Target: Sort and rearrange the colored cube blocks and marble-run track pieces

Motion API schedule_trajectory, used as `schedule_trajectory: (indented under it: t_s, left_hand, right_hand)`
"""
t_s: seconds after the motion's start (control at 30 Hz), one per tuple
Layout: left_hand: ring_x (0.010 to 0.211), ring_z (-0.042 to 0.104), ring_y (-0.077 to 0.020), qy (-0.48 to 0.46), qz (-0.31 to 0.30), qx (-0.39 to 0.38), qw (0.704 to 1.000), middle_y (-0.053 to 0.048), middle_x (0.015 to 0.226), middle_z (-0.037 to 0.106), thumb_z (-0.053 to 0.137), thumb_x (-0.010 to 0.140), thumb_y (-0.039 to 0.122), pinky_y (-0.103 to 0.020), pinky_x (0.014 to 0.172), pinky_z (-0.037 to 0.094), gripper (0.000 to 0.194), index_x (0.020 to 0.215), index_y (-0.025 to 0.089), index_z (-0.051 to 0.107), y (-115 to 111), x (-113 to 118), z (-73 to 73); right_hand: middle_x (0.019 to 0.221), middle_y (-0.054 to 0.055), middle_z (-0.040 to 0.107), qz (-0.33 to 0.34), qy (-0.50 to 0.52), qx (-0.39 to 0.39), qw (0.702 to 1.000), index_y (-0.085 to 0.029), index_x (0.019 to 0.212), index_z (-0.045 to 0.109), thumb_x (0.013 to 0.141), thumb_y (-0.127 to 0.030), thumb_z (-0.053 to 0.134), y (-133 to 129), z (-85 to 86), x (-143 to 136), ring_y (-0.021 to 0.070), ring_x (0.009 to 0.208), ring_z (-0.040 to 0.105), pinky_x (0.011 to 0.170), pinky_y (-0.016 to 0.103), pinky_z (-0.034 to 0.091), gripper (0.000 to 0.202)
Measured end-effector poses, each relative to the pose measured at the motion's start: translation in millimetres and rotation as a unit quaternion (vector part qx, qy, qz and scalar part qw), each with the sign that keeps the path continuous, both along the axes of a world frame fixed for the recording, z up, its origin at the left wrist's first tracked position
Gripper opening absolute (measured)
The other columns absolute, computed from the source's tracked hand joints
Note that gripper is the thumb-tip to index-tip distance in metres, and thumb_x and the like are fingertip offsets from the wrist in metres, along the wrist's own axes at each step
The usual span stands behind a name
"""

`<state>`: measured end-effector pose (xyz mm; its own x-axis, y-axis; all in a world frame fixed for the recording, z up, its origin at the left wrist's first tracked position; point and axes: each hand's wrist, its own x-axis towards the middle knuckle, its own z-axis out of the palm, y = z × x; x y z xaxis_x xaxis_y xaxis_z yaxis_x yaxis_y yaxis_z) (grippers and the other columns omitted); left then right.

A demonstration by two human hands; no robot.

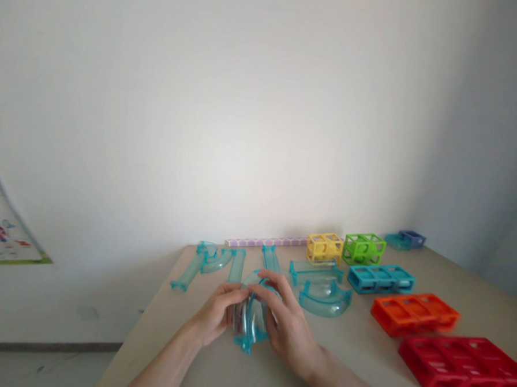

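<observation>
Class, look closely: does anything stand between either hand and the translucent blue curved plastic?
Nothing visible does: the left hand and right hand both touch the translucent blue curved plastic directly, holding it from either side.

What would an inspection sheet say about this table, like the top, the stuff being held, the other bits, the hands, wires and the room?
Surface: pale table, against a wall.
Things in hand: clear teal curved plastic; cannot tell if one piece or more.
Other things: loose clear teal pieces, straight and curved; yellow frame, green frame, blue-green frame, orange frame, red frame and dark blue frame; patterned strip along the back.
Hands: left hand and right hand both hold the curved plastic.
Cables: nothing seen.
Surroundings: poster on the wall, far left.
</observation>
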<state>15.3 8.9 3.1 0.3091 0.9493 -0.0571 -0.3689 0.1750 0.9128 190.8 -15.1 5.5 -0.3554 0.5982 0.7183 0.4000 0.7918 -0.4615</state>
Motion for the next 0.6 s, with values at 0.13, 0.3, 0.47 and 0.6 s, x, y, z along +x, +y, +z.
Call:
schedule_trajectory:
  t_s: [0.13, 0.3, 0.47, 0.6]
  left_hand:
    - [0.048, 0.052, -0.0097, 0.02, -0.015, 0.038, 0.999, -0.002, 0.057, 0.058, 0.076, 0.067, 0.034, -0.02, 0.048, 0.041, 0.024, 0.066, 0.012, 0.068, -2.3, -0.4, 5.9]
    - [0.046, 0.049, -0.0084, 0.072, 0.027, 0.137, 0.988, 0.0, 0.057, 0.055, 0.075, 0.068, 0.038, -0.019, 0.044, 0.039, 0.027, 0.069, 0.012, 0.066, -1.4, -2.1, 8.0]
    - [0.043, 0.048, -0.0082, 0.135, 0.003, 0.172, 0.976, -0.002, 0.061, 0.058, 0.076, 0.066, 0.041, -0.019, 0.042, 0.04, 0.032, 0.072, 0.012, 0.067, -2.7, -0.8, 5.5]
    - [0.039, 0.05, -0.0095, 0.111, -0.002, 0.147, 0.983, -0.003, 0.058, 0.06, 0.072, 0.067, 0.051, -0.019, 0.038, 0.041, 0.04, 0.075, 0.013, 0.064, -3.4, 1.4, 3.1]
  right_hand:
    - [0.141, 0.009, 0.033, -0.058, 0.049, 0.01, 0.997, -0.028, 0.134, 0.042, 0.086, -0.001, 0.034, 2.7, -3.8, -2.4, 0.0233, 0.13, 0.037, 0.105, 0.043, 0.039, 0.057]
    - [0.128, 0.011, 0.048, -0.074, 0.141, -0.07, 0.985, -0.026, 0.141, 0.03, 0.094, -0.02, 0.039, 3.2, -6.3, -2.8, 0.0203, 0.108, 0.055, 0.093, 0.04, 0.048, 0.048]
    - [0.117, 0.01, 0.056, -0.054, 0.144, -0.145, 0.977, -0.023, 0.139, 0.033, 0.095, -0.033, 0.041, -2.8, -5.8, -3.1, 0.0147, 0.078, 0.061, 0.07, 0.029, 0.053, 0.046]
    - [0.099, 0.007, 0.062, -0.033, 0.142, -0.17, 0.975, -0.019, 0.128, 0.044, 0.093, -0.035, 0.044, -5.9, -6.3, -5.3, 0.0122, 0.065, 0.058, 0.058, 0.024, 0.049, 0.038]
